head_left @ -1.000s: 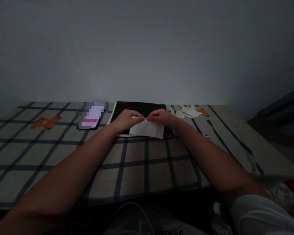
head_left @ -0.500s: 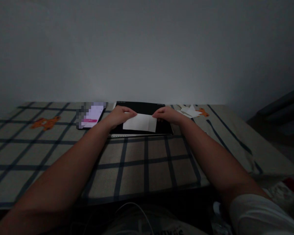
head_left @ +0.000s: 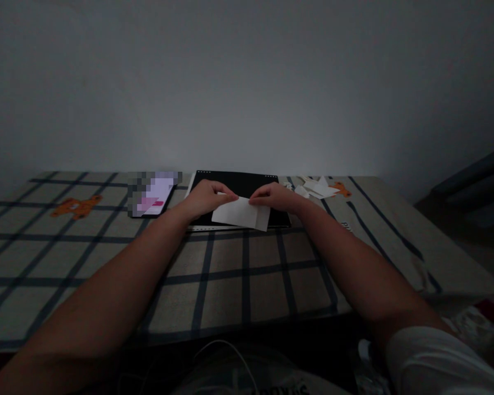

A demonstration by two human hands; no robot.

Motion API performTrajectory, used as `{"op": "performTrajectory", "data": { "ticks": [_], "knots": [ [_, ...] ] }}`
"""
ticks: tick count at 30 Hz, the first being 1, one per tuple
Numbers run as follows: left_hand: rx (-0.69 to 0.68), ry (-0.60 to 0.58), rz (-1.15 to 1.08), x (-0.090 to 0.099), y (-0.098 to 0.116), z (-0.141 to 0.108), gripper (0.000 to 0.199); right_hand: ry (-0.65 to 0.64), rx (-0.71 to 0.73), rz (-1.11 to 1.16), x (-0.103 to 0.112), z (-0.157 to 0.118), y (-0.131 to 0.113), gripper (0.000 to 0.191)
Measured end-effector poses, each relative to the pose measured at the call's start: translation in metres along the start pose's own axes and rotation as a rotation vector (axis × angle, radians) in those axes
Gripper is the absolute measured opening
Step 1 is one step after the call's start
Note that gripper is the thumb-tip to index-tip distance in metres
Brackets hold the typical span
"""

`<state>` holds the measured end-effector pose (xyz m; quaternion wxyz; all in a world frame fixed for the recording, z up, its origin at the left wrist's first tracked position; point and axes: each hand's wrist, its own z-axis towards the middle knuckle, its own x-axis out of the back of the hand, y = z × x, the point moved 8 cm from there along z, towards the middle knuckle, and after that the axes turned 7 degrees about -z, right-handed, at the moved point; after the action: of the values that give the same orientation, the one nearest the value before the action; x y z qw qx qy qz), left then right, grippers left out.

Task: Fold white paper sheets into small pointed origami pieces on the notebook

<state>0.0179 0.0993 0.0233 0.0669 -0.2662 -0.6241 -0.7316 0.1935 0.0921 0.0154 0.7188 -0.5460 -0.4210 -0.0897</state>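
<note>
A white sheet of paper (head_left: 241, 213) with a crease near its right side is held between my two hands. My left hand (head_left: 209, 197) pinches its top edge with thumb and fingers. A short way to the right, my right hand (head_left: 272, 196) pinches the same edge. The sheet slants, its lower right corner reaching down past the front of a black board or folder (head_left: 239, 180) with small white marks along its edges. Whether the sheet rests on that black surface I cannot tell.
A phone (head_left: 158, 195) with a lit, partly blurred screen lies left of the black board. Folded white paper pieces (head_left: 319, 187) lie to the right. A checked cloth (head_left: 247, 285) with orange bear prints covers the table, which meets a plain wall (head_left: 247, 82). A white cable (head_left: 230, 345) hangs below the front edge.
Both hands have drawn closer together along the paper's top edge. The sheet has tilted and shifted slightly right and toward me.
</note>
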Motion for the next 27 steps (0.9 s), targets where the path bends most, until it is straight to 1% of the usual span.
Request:
{"op": "performTrajectory", "data": {
  "ticks": [3,7,9,13,15,18,21,24,26,27],
  "knots": [
    [-0.019,-0.038,0.030,-0.008,0.003,-0.002,0.024,0.029,0.021,0.020,-0.006,0.002,-0.007,0.025],
    [-0.036,0.027,0.051,-0.006,0.004,-0.002,0.027,0.078,0.004,-0.008,-0.004,0.004,-0.008,0.022],
    [-0.021,0.053,0.012,-0.003,0.001,-0.001,0.029,0.104,-0.016,-0.013,-0.001,0.004,-0.006,0.019],
    [0.030,0.016,-0.144,-0.002,-0.008,0.002,0.029,0.107,-0.056,-0.030,0.003,0.005,0.000,0.018],
    [0.043,0.017,-0.178,-0.001,-0.011,0.004,0.028,0.107,-0.056,-0.032,0.003,0.005,0.001,0.018],
    [0.050,0.068,-0.215,0.003,-0.015,0.006,0.034,0.114,-0.052,-0.026,0.004,0.006,0.004,0.016],
    [0.034,0.180,-0.256,0.012,-0.019,0.007,0.046,0.156,-0.088,0.022,0.006,0.008,0.014,0.014],
    [-0.040,0.306,-0.174,0.025,-0.018,0.008,0.050,0.244,-0.162,0.113,0.010,0.008,0.027,0.013],
    [-0.130,0.347,0.013,0.030,-0.010,0.007,0.046,0.299,-0.218,0.079,0.013,0.006,0.031,0.012],
    [-0.194,0.343,0.122,0.029,-0.003,0.006,0.041,0.320,-0.240,0.026,0.014,0.005,0.030,0.010]
  ]
}}
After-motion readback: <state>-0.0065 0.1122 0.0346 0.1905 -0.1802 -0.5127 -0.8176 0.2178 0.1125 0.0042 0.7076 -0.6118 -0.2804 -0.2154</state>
